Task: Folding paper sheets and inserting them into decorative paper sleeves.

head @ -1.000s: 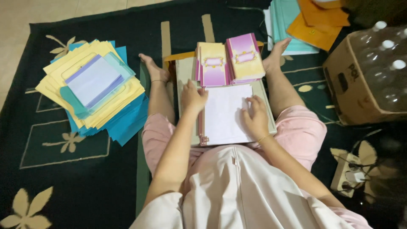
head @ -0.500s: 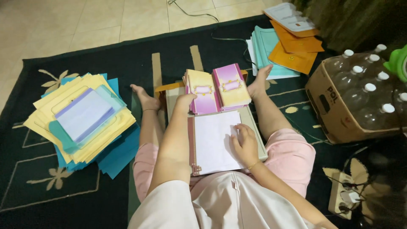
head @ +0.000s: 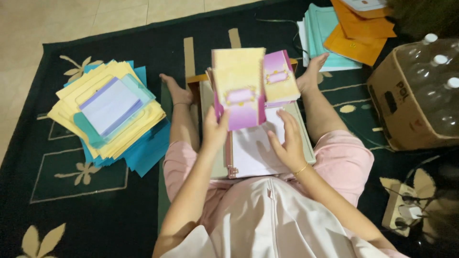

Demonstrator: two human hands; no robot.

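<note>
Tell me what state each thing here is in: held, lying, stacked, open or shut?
yellow and purple card: lifted, held by the left hand.
right hand: open, empty, over the white sheet.
second card stack: lying between the feet.
pile of yellow and blue envelopes: stacked loosely on the rug.
cardboard box: open, holding capped bottles.

The person wears a pale pink top (head: 267, 224) with a seam or zip line running down its middle, at six o'clock in the head view. Below it are pink shorts (head: 342, 160) that end above the knees. Both arms are bare to the elbow and beyond; both feet are bare. A thin gold bracelet (head: 301, 168) circles the right wrist, just behind the right hand (head: 287, 143). The left hand (head: 213, 131) wears nothing.
</note>
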